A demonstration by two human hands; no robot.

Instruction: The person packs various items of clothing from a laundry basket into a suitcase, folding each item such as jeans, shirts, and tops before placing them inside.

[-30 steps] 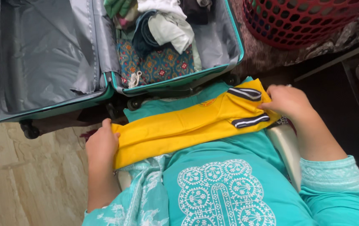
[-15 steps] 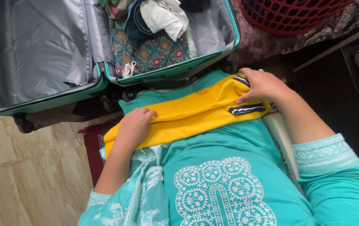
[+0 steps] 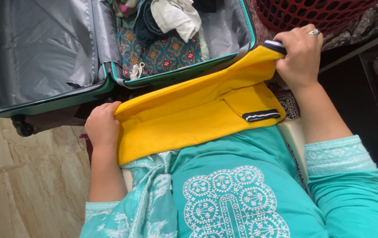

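Observation:
A folded yellow shirt (image 3: pixel 189 114) with a black-and-white striped sleeve cuff hangs in front of me, over my teal-clad lap. My left hand (image 3: pixel 102 125) pinches its lower left corner. My right hand (image 3: pixel 300 53), with a ring on one finger, grips the upper right corner near the striped collar and holds it raised. The shirt stretches slanting between both hands, just in front of the open teal suitcase (image 3: pixel 178 76).
The suitcase lies open, its grey-lined lid (image 3: pixel 34 48) at left and its right half filled with a patterned blue cloth (image 3: pixel 162 55) and several bundled clothes. A red mesh basket (image 3: pixel 325 13) stands at top right. Beige tiled floor (image 3: pixel 26 185) lies at left.
Both hands have gone from pressing the yellow shirt flat on my lap to gripping its ends and lifting it; the right end has risen toward the suitcase edge.

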